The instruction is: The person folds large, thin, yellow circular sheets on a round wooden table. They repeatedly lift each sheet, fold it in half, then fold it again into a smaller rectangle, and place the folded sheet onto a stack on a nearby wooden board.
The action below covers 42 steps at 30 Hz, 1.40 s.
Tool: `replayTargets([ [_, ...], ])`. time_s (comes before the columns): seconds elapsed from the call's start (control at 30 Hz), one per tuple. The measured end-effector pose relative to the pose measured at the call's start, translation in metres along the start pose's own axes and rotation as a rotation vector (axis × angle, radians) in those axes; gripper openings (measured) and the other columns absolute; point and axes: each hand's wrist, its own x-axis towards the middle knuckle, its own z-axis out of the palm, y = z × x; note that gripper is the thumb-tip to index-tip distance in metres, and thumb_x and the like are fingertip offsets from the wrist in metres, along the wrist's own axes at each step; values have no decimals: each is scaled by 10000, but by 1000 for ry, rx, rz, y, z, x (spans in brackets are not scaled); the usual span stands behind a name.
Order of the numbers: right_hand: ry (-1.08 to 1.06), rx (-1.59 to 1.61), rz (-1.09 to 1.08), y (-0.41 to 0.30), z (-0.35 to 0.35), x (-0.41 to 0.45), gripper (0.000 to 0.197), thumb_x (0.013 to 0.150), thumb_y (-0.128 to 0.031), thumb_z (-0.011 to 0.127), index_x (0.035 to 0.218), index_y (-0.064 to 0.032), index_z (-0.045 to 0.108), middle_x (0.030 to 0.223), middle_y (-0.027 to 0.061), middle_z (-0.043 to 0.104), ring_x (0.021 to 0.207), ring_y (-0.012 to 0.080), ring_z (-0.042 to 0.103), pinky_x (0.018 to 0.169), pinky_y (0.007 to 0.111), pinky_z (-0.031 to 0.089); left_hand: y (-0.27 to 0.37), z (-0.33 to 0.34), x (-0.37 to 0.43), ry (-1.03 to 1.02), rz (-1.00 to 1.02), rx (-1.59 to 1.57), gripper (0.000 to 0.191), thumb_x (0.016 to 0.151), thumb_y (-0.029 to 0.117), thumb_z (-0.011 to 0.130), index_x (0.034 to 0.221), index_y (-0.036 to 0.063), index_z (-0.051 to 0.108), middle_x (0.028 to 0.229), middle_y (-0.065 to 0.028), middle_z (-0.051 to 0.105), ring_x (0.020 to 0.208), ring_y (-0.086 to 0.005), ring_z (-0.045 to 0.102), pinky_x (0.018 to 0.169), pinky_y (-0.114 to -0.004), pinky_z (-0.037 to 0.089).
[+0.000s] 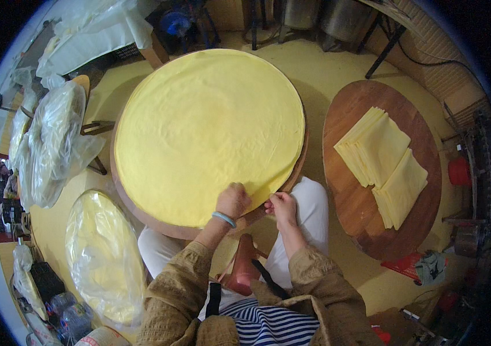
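Note:
A stack of large round yellow sheets (210,129), thin and soft-looking, covers most of a round wooden board (176,231) before me. My left hand (233,201), with a pale blue bangle at the wrist, is closed at the near edge of the top sheet; it is slightly blurred. Just right of it, my right hand (281,206) pinches the sheet's edge between thumb and fingers. The sheet is slightly raised and creased between both hands. To the right, folded yellow sheets (383,147) lie in two overlapping piles on another round wooden board (345,207).
Plastic-wrapped yellow rounds (102,259) stand low at the left, with another plastic-covered stack (53,142) behind them. A red basket (403,264) with a grey-green cloth lies beyond the right board. Metal vessels (299,17) and dark table legs are at the back.

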Motion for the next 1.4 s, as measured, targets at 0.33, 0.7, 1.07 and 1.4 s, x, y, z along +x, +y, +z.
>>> replayTargets([
  [0.33, -20, -6, -13, 0, 0, 1, 147, 895, -108, 575, 942, 29, 549, 752, 86, 611, 611, 160, 617, 494, 287, 523, -75, -158, 103, 627, -102, 231, 268, 977, 264, 427, 1128, 58, 510, 862, -191, 644, 727, -386, 628, 607, -478, 503],
  [0.7, -104, -43, 34, 3, -4, 1, 180, 926, -166, 553, 952, 12, 546, 746, 74, 607, 609, 153, 610, 543, 289, 532, 81, -413, 57, 1269, 732, 804, 280, 820, 149, 636, 1097, 186, 622, 813, -19, 659, 636, -236, 624, 535, -326, 479],
  [1.07, 160, -815, -1127, -137, -10, -43, 630, 776, -92, 676, 1345, -96, 407, 1331, 194, 429, 1258, 359, 397, 1035, 426, 352, 90, -210, -93, 532, 1202, 262, 406, 755, 178, 599, 1144, 66, 575, 818, -35, 554, 599, -100, 520, 503, -220, 398],
  [1.4, -608, -1747, -1092, -150, -19, -5, 509, 664, -60, 680, 1159, -127, 579, 1197, 110, 562, 1207, 300, 463, 1032, 461, 333, -21, -140, -148, 286, 766, 76, 442, 736, 142, 667, 1155, 33, 579, 743, -38, 581, 596, -195, 570, 540, -318, 460],
])
